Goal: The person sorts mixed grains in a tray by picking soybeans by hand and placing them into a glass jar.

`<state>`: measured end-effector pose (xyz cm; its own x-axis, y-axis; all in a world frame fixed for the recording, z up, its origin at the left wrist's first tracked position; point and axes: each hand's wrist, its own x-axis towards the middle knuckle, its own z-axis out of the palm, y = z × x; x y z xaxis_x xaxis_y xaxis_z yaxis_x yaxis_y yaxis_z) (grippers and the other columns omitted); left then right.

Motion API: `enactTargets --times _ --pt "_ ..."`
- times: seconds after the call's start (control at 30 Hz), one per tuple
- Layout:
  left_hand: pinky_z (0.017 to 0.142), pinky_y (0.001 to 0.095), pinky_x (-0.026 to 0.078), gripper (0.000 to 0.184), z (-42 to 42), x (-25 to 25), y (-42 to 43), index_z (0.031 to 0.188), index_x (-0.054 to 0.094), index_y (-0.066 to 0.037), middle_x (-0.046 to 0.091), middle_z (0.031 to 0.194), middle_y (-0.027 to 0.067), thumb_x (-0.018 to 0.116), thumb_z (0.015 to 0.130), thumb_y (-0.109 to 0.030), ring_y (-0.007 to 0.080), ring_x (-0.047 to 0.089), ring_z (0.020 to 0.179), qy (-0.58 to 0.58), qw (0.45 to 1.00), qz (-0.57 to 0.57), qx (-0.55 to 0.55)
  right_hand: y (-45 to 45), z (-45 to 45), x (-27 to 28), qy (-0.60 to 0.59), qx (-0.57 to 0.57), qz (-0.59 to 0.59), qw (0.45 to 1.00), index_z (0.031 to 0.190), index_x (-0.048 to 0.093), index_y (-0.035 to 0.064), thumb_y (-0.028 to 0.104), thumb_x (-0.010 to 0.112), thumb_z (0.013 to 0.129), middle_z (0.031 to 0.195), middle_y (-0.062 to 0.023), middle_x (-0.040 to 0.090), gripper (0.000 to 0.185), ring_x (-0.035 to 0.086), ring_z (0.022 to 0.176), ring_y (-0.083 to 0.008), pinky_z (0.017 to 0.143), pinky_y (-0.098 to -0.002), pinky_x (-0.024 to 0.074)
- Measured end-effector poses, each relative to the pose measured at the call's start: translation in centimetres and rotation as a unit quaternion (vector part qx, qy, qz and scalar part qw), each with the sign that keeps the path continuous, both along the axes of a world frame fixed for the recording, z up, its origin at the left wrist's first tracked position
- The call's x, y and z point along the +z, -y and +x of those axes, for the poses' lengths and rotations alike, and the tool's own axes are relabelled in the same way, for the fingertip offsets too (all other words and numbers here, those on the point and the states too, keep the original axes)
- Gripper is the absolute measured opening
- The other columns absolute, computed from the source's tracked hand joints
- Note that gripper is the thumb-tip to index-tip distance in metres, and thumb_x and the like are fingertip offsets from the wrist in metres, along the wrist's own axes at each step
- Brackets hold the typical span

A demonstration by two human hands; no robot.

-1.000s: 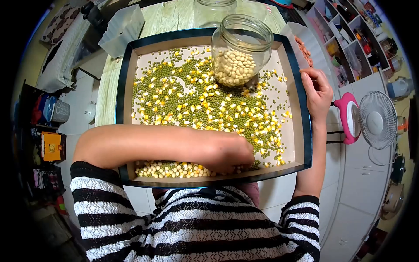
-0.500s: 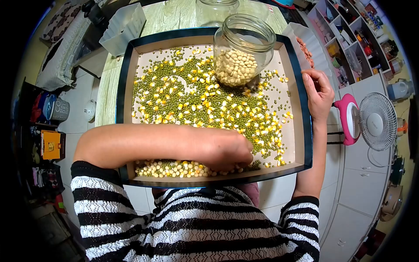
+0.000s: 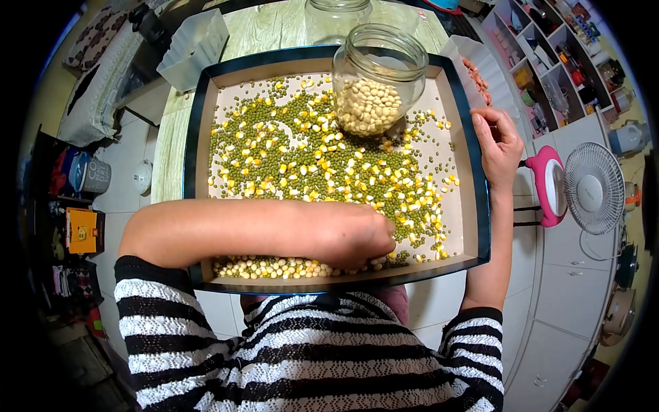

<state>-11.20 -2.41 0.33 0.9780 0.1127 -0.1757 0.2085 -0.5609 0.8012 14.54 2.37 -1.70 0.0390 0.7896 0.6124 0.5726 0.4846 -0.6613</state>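
Note:
A dark-rimmed tray (image 3: 479, 226) holds green beans (image 3: 302, 168) mixed with yellow corn kernels. Along its near wall lies a band of pale round beans (image 3: 274, 267). My left hand (image 3: 364, 237) is curled low over the beans near that wall, its fingertips hidden beneath it. At the tray's right edge, my right hand (image 3: 502, 145) pinches the rim between thumb and fingers. A glass jar (image 3: 379, 79), partly filled with pale beans, stands open inside the tray at the back right.
Behind the tray a second glass jar (image 3: 336, 20) stands on the table (image 3: 264, 27). A translucent container (image 3: 194, 51) is at the back left; another (image 3: 480, 75), with reddish nuts, is at the right. Further right are a pink stool (image 3: 547, 185) and a fan (image 3: 594, 187).
My left hand has shifted very slightly among the beans, still curled. My right hand keeps its place on the rim. The view has moved a little.

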Motion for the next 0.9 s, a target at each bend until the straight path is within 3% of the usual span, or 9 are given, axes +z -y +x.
enactTargets --times 0.1,0.53,0.63,0.73,0.8,0.87,0.9 --pt "0.063 0.0418 0.048 0.012 -0.1 -0.6 -0.1 0.085 0.053 0.002 0.053 0.084 0.0172 0.053 0.078 -0.008 0.0352 0.058 0.072 0.004 1.0 -0.028 -0.008 0.0 -0.1 0.0 0.003 -0.001 0.001 1.0 0.084 0.063 0.0006 0.006 0.064 0.082 0.076 0.0 0.058 0.006 0.05 0.063 -0.0039 0.057 -0.0177 0.0401" --pt "0.063 0.0381 0.05 0.008 -0.1 1.3 -1.3 0.08 0.058 0.0 0.059 0.074 0.0137 0.059 0.078 -0.007 0.0302 0.06 0.07 0.109 0.993 0.043 0.003 0.1 -0.1 0.0 -0.016 -0.002 -0.011 1.0 0.083 0.063 0.0008 0.007 0.064 0.081 0.076 -0.0008 0.058 0.006 0.051 0.063 -0.0046 0.057 -0.0183 0.041" --pt "0.06 0.0309 0.051 0.006 -0.5 4.6 -2.4 0.081 0.062 -0.002 0.062 0.074 0.0099 0.064 0.076 -0.006 0.0224 0.061 0.066 0.198 0.969 0.125 0.083 0.1 -0.1 0.0 -0.004 0.0 -0.005 1.0 0.083 0.063 0.0007 0.007 0.064 0.081 0.077 -0.0008 0.059 0.006 0.052 0.064 -0.0047 0.058 -0.0185 0.0415" --pt "0.058 0.0236 0.052 0.006 -1.3 7.9 -4.8 0.08 0.064 -0.002 0.064 0.074 0.005 0.066 0.076 -0.006 0.012 0.062 0.065 0.249 0.917 0.244 0.193 0.0 -0.1 -0.1 -0.01 0.003 0.001 1.0 0.083 0.063 0.0008 0.007 0.064 0.081 0.077 -0.0006 0.059 0.007 0.051 0.063 -0.0046 0.057 -0.0187 0.0412" --pt "0.058 0.0215 0.052 0.007 -1.6 9.3 -7.2 0.081 0.065 -0.003 0.064 0.074 0.0032 0.068 0.076 -0.006 0.0096 0.062 0.066 0.272 0.867 0.33 0.255 -0.1 -0.1 -0.1 -0.015 0.006 -0.001 1.0 0.083 0.063 0.0008 0.007 0.064 0.081 0.077 -0.0006 0.059 0.007 0.051 0.063 -0.0047 0.057 -0.0187 0.0411" --pt "0.058 0.021 0.052 0.008 -1.6 10.0 -8.8 0.081 0.065 -0.003 0.063 0.076 0.0037 0.069 0.075 -0.006 0.009 0.061 0.066 0.222 0.854 0.321 0.345 0.0 -0.1 -0.2 -0.019 0.009 -0.003 1.0 0.083 0.063 0.0008 0.007 0.064 0.081 0.077 -0.0005 0.059 0.007 0.051 0.063 -0.0047 0.057 -0.0186 0.041" --pt "0.063 0.0271 0.052 0.014 -1.6 11.3 -9.4 0.085 0.064 0.001 0.066 0.076 0.0112 0.067 0.078 -0.01 0.0188 0.065 0.069 0.183 0.874 0.325 0.312 0.0 -0.1 -0.1 -0.016 0.004 -0.006 1.0 0.083 0.063 0.0008 0.007 0.064 0.081 0.076 -0.0006 0.059 0.007 0.051 0.063 -0.0047 0.057 -0.0186 0.0411"
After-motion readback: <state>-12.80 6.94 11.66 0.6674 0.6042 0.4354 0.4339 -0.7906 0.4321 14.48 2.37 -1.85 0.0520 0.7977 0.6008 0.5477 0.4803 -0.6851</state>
